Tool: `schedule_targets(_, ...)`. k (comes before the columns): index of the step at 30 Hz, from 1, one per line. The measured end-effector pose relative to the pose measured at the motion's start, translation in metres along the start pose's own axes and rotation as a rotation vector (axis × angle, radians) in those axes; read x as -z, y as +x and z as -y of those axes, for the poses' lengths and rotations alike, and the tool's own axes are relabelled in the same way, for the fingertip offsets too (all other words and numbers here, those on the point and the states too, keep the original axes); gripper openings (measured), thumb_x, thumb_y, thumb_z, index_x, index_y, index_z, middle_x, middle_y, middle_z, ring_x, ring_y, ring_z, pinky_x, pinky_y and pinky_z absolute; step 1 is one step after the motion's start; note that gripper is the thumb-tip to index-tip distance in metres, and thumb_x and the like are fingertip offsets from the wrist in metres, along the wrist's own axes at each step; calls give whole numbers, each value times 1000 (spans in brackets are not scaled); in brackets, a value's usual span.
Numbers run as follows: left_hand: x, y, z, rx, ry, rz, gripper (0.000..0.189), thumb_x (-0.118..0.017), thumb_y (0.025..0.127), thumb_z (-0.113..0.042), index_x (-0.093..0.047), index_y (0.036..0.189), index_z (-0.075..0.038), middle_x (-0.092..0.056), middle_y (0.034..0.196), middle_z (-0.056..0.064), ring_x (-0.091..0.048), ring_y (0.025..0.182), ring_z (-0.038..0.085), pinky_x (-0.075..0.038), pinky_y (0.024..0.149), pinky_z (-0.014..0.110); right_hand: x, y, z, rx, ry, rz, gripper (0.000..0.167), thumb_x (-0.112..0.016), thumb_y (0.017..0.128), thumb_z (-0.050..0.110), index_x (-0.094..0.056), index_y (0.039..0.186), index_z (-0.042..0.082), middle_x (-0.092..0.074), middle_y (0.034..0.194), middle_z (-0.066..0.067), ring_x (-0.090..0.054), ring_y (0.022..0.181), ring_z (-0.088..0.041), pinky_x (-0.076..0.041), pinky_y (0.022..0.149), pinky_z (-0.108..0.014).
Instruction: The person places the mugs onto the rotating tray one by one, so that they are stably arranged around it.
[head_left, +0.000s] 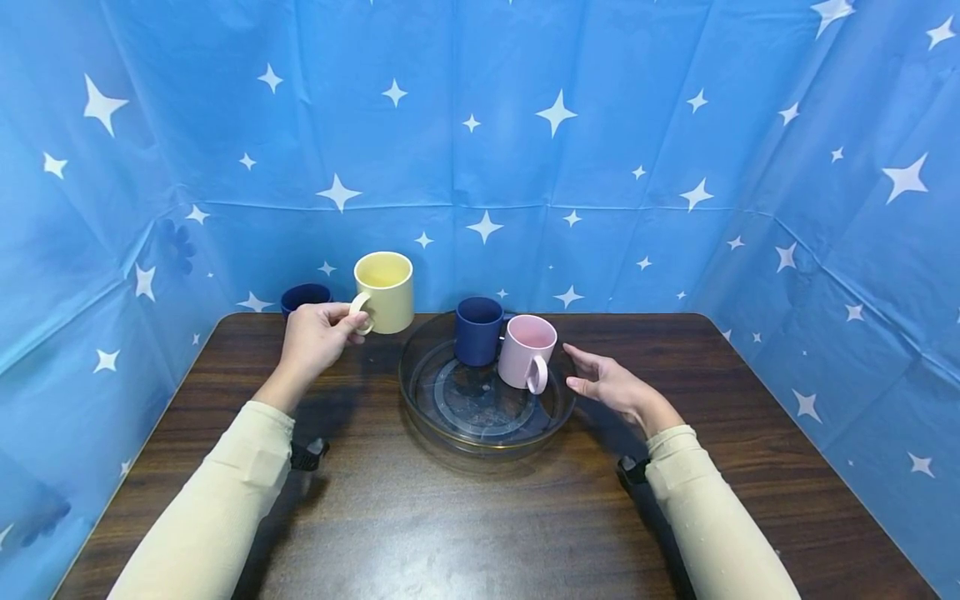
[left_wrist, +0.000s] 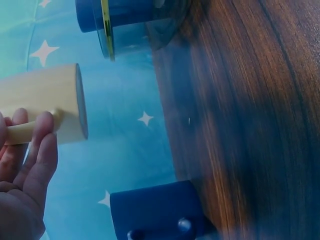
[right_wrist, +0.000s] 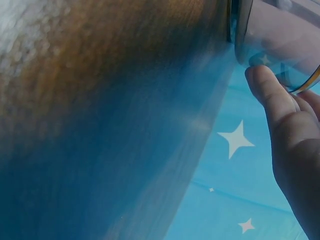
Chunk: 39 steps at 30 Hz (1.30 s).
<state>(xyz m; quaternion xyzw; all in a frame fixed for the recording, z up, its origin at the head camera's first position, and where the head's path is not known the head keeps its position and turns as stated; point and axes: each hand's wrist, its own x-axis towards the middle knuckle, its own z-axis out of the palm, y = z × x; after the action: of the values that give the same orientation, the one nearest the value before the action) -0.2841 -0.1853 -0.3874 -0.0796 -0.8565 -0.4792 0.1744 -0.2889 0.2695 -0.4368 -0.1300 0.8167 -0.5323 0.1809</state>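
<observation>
My left hand pinches the handle of a pale yellow mug, held upright in the air left of a round clear glass dish. That handle also shows between thumb and fingers in the left wrist view, on the yellow mug. Inside the dish stand a dark blue mug and a pink mug, its handle facing forward. At the dish's right side my right hand reaches with extended fingers, the thumb by the glass wall; whether it touches, I cannot tell.
Behind my left hand stands a second dark blue mug, partly hidden by that hand; its side shows in the left wrist view. The brown wooden table ends at a blue curtain with white stars, which surrounds the back and both sides.
</observation>
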Motion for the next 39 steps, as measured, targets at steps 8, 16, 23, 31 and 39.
schedule_targets(8, -2, 1, -1, -5, -8, 18, 26, -69, 98, -20, -77, 107, 3, -76, 91, 19, -75, 74, 26, -51, 56, 16, 1, -1, 2, 8, -1, 5, 66, -52, 105, 2, -18, 162, 4, -14, 166, -24, -15, 152, -41, -23, 119, -56)
schedule_targets(16, -3, 1, -2, 3, -8, 24, 27, -70, 98, -21, -77, 107, 3, -76, 90, 19, -75, 72, 21, -52, 57, 16, 1, -1, 1, -1, 0, 5, 67, -52, 105, 2, -18, 162, 5, -14, 166, -24, -15, 152, -41, -24, 118, -56)
schedule_targets(23, -3, 0, -4, 3, -18, 34, 28, -69, 98, -22, -77, 107, 3, -76, 91, 19, -75, 71, 19, -52, 57, 17, 0, 0, 1, 9, 18, 7, 66, -52, 105, 1, -18, 162, 3, -13, 166, -24, -14, 152, -41, -23, 118, -55)
schedule_targets(31, -5, -2, -5, -15, -32, 41, 25, -70, 98, -18, -77, 104, 5, -76, 89, 21, -75, 71, 23, -49, 51, 18, 0, 0, 1, 7, 2, 8, 65, -51, 105, 2, -19, 162, 4, -13, 166, -26, -15, 152, -42, -24, 118, -57)
schedule_targets(39, -9, -4, -7, -22, -21, 57, 26, -70, 98, -19, -77, 107, 3, -76, 89, 19, -75, 73, 25, -48, 51, 20, 1, 0, -1, 0, -1, -1, 66, -51, 105, 2, -19, 162, 5, -15, 166, -25, -16, 152, -42, -24, 118, -56)
